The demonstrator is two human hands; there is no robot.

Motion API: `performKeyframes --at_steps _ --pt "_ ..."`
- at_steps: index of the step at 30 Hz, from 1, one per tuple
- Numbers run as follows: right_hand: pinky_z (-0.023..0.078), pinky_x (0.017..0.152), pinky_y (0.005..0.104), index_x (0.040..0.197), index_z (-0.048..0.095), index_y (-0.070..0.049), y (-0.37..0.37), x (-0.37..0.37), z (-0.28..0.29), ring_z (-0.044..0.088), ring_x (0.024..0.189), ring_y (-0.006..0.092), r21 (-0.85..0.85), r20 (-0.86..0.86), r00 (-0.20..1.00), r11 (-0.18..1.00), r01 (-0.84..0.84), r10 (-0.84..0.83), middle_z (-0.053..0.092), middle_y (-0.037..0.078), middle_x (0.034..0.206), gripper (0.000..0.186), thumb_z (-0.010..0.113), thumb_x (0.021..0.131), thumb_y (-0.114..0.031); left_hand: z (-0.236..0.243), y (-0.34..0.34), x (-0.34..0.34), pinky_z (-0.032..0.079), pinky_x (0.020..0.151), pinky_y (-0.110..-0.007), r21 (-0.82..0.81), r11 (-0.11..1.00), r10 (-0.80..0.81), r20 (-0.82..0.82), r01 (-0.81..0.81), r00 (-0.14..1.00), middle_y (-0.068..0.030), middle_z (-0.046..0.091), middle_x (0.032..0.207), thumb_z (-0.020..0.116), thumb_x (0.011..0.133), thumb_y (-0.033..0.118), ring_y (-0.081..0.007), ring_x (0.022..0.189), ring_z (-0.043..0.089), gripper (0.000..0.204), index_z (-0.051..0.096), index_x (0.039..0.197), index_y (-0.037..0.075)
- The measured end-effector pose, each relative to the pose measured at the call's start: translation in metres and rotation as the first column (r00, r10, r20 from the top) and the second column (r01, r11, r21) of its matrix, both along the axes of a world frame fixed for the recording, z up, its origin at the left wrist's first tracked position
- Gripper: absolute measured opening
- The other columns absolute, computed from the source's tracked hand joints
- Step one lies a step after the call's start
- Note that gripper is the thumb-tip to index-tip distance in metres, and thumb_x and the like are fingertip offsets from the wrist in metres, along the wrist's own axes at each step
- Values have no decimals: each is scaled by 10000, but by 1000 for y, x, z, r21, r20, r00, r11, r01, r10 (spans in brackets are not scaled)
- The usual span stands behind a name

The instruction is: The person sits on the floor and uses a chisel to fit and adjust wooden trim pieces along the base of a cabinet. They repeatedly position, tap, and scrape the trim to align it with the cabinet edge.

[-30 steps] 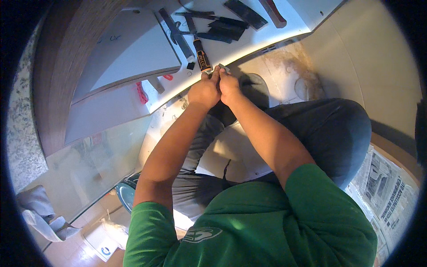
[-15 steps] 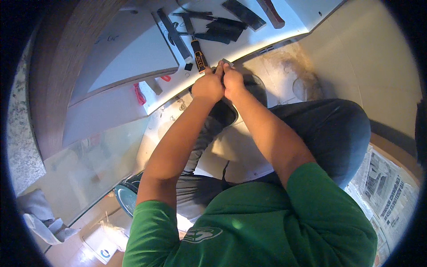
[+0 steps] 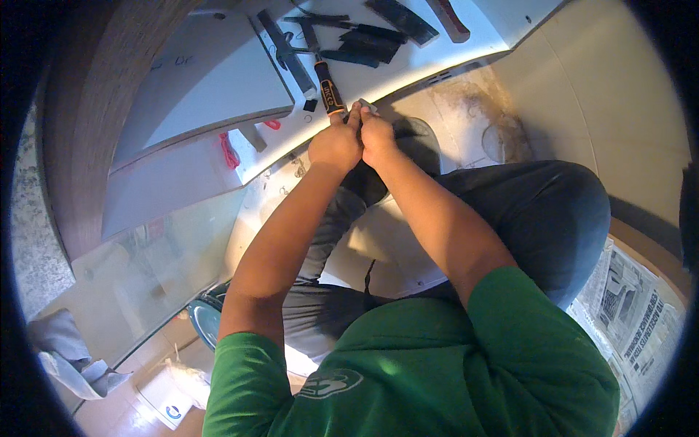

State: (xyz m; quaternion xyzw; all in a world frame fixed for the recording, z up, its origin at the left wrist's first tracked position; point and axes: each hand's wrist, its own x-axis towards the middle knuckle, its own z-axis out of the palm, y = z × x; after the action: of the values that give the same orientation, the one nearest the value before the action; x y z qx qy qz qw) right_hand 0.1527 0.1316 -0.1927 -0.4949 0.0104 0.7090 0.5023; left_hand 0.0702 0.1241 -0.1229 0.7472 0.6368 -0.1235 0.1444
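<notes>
My left hand (image 3: 336, 148) and my right hand (image 3: 378, 137) are pressed together at the front edge of a white shelf (image 3: 280, 149). Both are closed around a small grey piece (image 3: 368, 107). Only its tip shows past the fingertips; its kind is hidden by my fingers. Just beyond my left hand lies a tool with a black and orange handle (image 3: 328, 86), its near end close to my fingers. A dark round container (image 3: 421, 142) stands below and behind my hands, partly covered by them.
Several dark flat bars and tools (image 3: 368, 47) lie on the shelf, with a reddish-brown handle (image 3: 448, 20) to their right. A bundle of red cord (image 3: 229, 151) sits at the left. A glass panel (image 3: 156, 244) leans left of my legs, and printed paper (image 3: 630, 313) lies at the right.
Both hands have shifted slightly left together, still closed on the grey piece. The tools on the shelf keep their places.
</notes>
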Motion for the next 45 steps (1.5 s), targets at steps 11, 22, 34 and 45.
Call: performKeyframes --at_steps 11,22,34,45 --pt "525 1014 439 1398 524 -6 14 7 -45 618 1208 293 29 67 997 998 -48 46 623 163 1310 389 480 1127 -281 9 5 17 613 846 -508 -48 999 7 -23 -8 1000 -239 560 1426 501 1009 278 -416 1033 734 641 352 1632 309" --pt "534 982 420 1322 548 8 17 8 -18 636 1142 275 25 109 994 999 -26 23 632 155 1245 351 506 1119 -276 -10 9 8 599 887 -513 14 997 75 61 -76 995 -231 593 1381 534 988 299 -419 1065 721 641 384 1607 374" --pt "539 976 431 1364 540 -25 5 14 -9 639 1135 260 29 44 995 996 -86 84 629 141 1278 354 480 1129 -283 1 -7 13 607 872 -510 -37 996 83 49 -81 995 -218 576 1357 566 986 268 -404 1047 727 707 313 1645 307" --pt "532 975 399 1340 560 -26 0 -2 -31 640 1126 250 13 109 987 992 -124 122 638 120 1251 348 475 1130 -290 -14 -17 -2 611 781 -537 44 996 72 68 -76 995 -237 609 1260 581 960 360 -441 925 733 709 349 1628 313"
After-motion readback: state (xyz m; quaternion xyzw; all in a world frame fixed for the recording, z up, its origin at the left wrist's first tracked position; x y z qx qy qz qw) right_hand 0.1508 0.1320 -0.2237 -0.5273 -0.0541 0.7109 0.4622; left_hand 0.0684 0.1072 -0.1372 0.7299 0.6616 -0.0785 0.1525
